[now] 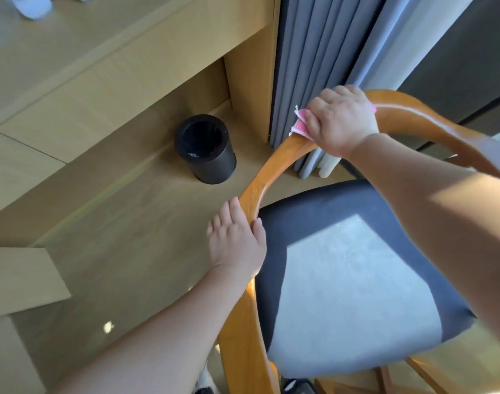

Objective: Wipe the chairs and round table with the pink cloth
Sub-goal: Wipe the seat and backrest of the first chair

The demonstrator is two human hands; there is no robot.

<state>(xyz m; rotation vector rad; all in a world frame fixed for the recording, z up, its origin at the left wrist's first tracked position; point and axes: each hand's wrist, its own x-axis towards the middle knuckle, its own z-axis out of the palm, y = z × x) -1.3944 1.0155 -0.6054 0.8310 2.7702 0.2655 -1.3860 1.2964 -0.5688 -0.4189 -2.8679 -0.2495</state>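
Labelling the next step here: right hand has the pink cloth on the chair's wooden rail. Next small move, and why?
Probably slide the right hand with the pink cloth down the wooden rail toward the left hand. The cloth sits pressed on the rail's upper curve, the stretch between the hands lies bare, and the left hand braces the rail lower down.

right hand (341, 120) gripping pink cloth (300, 127), chair (264, 176)
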